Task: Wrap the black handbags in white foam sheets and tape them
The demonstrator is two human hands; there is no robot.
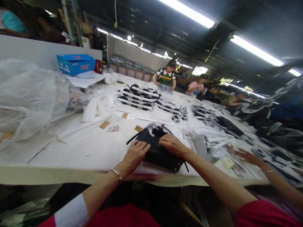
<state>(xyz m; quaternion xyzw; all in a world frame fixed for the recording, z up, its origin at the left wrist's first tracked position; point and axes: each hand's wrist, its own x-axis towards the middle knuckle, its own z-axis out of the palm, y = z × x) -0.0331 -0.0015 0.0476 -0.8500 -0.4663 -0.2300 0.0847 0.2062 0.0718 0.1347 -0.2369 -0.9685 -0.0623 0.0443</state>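
A small black bag with dark straps and small gold studs lies flat on the white table near its front edge. My left hand rests on the bag's left side, fingers bent and pressed onto it. My right hand lies on the bag's top right part, fingers curled down against the fabric. Both hands touch the bag; neither lifts it.
A co-worker's hand reaches over the table at right, by a grey tool. Striped black-and-white pieces are stacked mid-table. Clear plastic bags sit at left and a blue box behind. Other people work at the far end.
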